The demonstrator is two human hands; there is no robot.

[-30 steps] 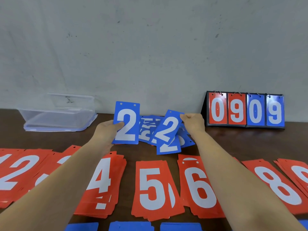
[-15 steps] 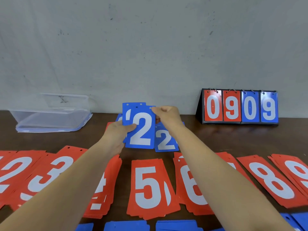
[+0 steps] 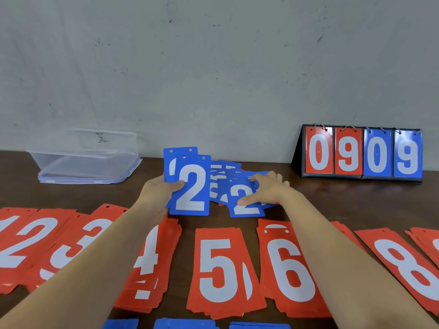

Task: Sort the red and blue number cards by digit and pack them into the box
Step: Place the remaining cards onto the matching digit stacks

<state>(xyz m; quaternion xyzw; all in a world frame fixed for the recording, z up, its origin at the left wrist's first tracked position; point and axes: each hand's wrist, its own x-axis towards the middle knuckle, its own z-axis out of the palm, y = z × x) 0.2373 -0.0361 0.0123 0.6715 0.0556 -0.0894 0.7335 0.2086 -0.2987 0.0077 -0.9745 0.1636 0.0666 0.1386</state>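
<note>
**Two blue 2s in left hand, right hand on a third**

Left hand point(image 3: 155, 193) grips two blue rectangular "2" cards point(image 3: 191, 186) upright above the dark wooden table point(image 3: 332, 198). Its thumb lies across the front face and its fingers are hidden behind. The rear card shows only its top and left edge.

Right hand point(image 3: 268, 189) is low over the loose blue card pile point(image 3: 225, 172) at the back centre of the table. Its thumb is flat on the face of a single blue "2" card point(image 3: 245, 203) and its fingers are bent over the card's far edge, taking hold. Pile count is unclear, too overlapped.

Front row is red card stacks. Six have readable digits: 2 point(image 3: 21, 245), 3 point(image 3: 78, 245), 4 point(image 3: 147, 264), 5 point(image 3: 221, 269), 6 point(image 3: 289, 269), 8 point(image 3: 408, 264). The red stack behind the right forearm point(image 3: 342, 231) has its digit hidden. More red is cut off at both frame sides.

Three blue stacks point(image 3: 185, 323) are cut off by the bottom edge, digits not visible.

One clear plastic box point(image 3: 83, 160) sits back left by the wall with no cards in it. One black flip scoreboard point(image 3: 361, 154) stands back right with four cards reading 0 9 0 9, two red and two blue.
</note>
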